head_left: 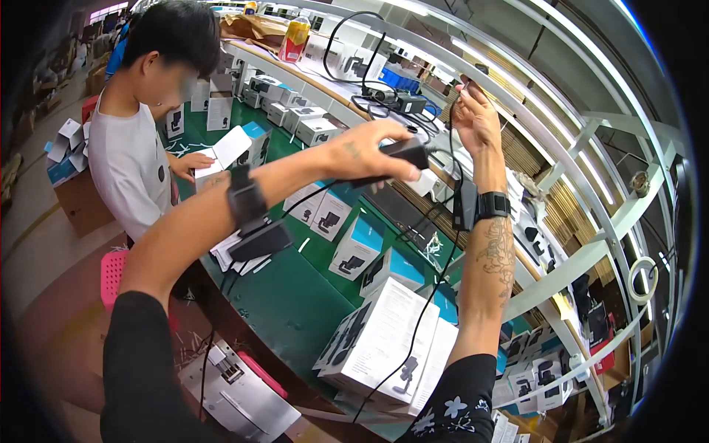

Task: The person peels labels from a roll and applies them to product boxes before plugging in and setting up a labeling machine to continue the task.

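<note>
My left hand (pixel 362 151) is closed around a black box-shaped device (pixel 402 156), held above the boxes on the bench. Raised beside the white metal rail, my right hand (pixel 478 118) has its fingers pinched together at the top. A thin black cable (pixel 452 122) hangs down from those fingertips; its upper end is too small to make out. Black straps with small black units sit on both wrists, the left unit (pixel 262 240) hanging below the forearm. Under my arms, white and teal product boxes (pixel 358 244) stand on the green bench top (pixel 284 303).
A co-worker (pixel 133 162) at the left handles an open white box (pixel 225 155). Large white cartons (pixel 384 343) stand near me. White metal rails (pixel 557 292) cross the right side. A shelf behind carries looped black cables (pixel 362 96) and a yellow-red bottle (pixel 295 39).
</note>
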A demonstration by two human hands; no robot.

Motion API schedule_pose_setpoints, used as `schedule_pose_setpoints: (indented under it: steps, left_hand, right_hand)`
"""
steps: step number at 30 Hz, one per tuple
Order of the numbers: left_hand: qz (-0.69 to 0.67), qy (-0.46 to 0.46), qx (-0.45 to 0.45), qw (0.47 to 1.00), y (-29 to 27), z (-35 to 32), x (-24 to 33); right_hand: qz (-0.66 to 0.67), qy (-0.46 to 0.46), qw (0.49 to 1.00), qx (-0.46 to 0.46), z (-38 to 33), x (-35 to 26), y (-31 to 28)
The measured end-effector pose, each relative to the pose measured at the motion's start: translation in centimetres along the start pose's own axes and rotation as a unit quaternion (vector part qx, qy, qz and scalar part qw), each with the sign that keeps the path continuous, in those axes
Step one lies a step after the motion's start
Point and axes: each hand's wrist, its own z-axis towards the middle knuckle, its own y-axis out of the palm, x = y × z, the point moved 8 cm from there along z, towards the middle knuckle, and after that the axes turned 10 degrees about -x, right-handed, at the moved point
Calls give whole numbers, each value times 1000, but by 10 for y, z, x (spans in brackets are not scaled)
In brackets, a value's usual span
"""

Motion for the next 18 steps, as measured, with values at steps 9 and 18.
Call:
schedule_pose_setpoints:
  steps: [9, 18]
  left_hand:
    - [342, 93, 77, 932, -28, 41, 46]
    - [280, 1, 54, 959, -48, 113, 72]
  right_hand:
    - [79, -31, 993, -82, -1, -28, 16]
    - [110, -64, 989, -68, 14, -24, 34]
